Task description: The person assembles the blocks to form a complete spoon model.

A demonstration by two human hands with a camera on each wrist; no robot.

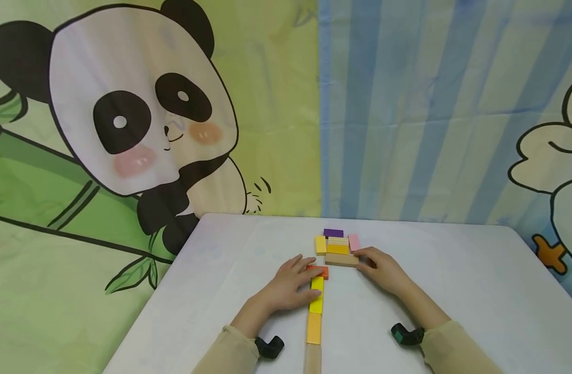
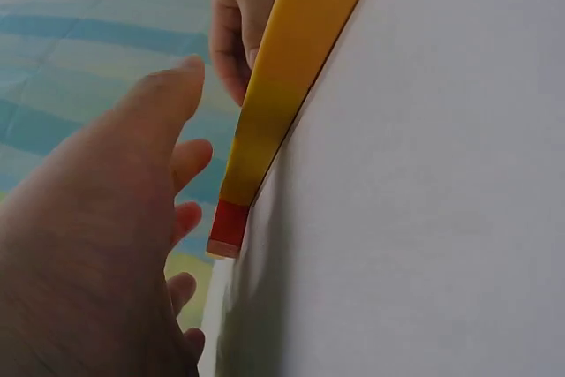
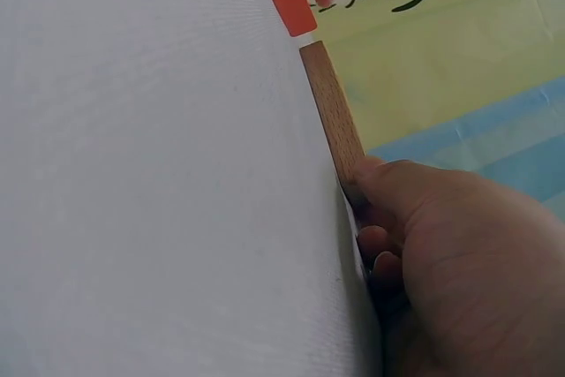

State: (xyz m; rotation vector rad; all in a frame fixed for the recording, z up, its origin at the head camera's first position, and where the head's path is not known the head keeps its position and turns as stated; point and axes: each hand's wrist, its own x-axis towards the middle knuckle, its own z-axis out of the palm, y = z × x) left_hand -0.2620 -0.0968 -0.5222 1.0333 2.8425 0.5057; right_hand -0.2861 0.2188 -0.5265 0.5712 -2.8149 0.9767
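My right hand (image 1: pixel 384 270) pinches the right end of a brown wooden block (image 1: pixel 341 261) lying crosswise on the table; in the right wrist view thumb and fingers close on the end of that block (image 3: pixel 331 108). My left hand (image 1: pixel 290 286) is spread with relaxed fingers over a red block (image 1: pixel 325 272) and a yellow block (image 1: pixel 316 305). Below these, an orange block (image 1: pixel 314 328) and a pale wooden block (image 1: pixel 313 359) continue the straight row toward me. Seen from the left wrist, the thumb and fingers stand beside the row, holding nothing.
Just beyond the brown block sit a purple block (image 1: pixel 334 233), a small yellow block (image 1: pixel 320 245), a pink block (image 1: pixel 354 242), an orange-yellow block (image 1: pixel 337 249) and pale wooden pieces (image 1: pixel 338 241). They stand on the white table (image 1: pixel 239 244), before a printed curtain (image 1: pixel 407 130).
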